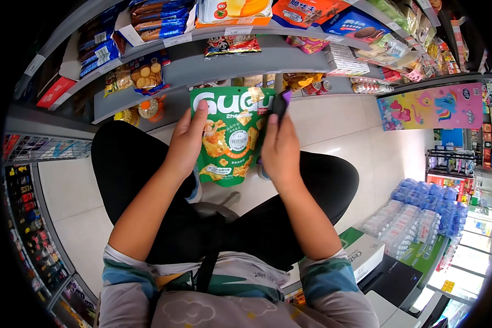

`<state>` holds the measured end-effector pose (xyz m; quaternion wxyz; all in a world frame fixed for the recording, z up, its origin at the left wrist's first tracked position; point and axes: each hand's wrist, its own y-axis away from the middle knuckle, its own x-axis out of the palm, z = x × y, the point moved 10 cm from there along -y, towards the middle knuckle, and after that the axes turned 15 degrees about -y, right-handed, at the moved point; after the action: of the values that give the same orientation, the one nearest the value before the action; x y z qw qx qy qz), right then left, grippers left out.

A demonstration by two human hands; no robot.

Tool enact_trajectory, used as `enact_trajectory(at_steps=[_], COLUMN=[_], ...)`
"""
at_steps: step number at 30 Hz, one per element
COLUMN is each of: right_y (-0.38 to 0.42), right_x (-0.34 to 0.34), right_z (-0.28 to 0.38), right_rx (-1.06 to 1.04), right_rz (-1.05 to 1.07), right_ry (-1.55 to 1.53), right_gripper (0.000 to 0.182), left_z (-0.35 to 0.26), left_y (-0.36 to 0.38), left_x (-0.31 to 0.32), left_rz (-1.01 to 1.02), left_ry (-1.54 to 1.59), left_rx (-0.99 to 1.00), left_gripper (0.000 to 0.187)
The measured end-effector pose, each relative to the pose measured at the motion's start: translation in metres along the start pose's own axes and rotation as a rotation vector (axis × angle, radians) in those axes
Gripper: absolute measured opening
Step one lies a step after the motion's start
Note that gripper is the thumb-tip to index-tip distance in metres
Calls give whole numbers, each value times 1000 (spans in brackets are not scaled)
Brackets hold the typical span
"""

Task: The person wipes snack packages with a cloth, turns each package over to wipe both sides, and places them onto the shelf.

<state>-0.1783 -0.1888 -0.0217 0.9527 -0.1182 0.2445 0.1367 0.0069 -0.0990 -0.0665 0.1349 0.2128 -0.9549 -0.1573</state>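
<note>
A green snack bag (224, 123) with white "GuGu" lettering and pictures of golden fried pieces is held upright in front of me, above my knees. My left hand (187, 139) grips its left edge, thumb on the front and fingers behind. In my right hand (281, 147) is a dark, narrow object with a purple edge (279, 105), closed under thumb and fingers. It overlaps the bag's upper right side, covering the end of the lettering; its exact kind I cannot tell. A shiny patch lies on the bag's top near it.
Curved grey shelves (188, 64) ahead carry biscuit packs (158, 22) and snack bags (232, 45). On the right, bottled water packs (404, 221) are stacked beside a white-and-green carton (363, 254). A colourful pony poster (429, 106) faces the tiled floor (333, 128). At left stands another stocked rack (35, 229).
</note>
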Motion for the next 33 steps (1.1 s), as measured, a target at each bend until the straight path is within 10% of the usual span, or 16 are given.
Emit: enact_trajectory(at_steps=[13, 33], right_y=[38, 30], right_x=[70, 60], right_z=[65, 42], right_rx=[-490, -383], right_rz=[367, 263], right_ry=[-59, -85], right_gripper=[53, 55], left_z=[10, 26], left_y=[-5, -2], left_x=[-10, 37], left_rz=[-85, 96], left_ry=[-314, -295], left_rx=[72, -51], left_gripper=[55, 80])
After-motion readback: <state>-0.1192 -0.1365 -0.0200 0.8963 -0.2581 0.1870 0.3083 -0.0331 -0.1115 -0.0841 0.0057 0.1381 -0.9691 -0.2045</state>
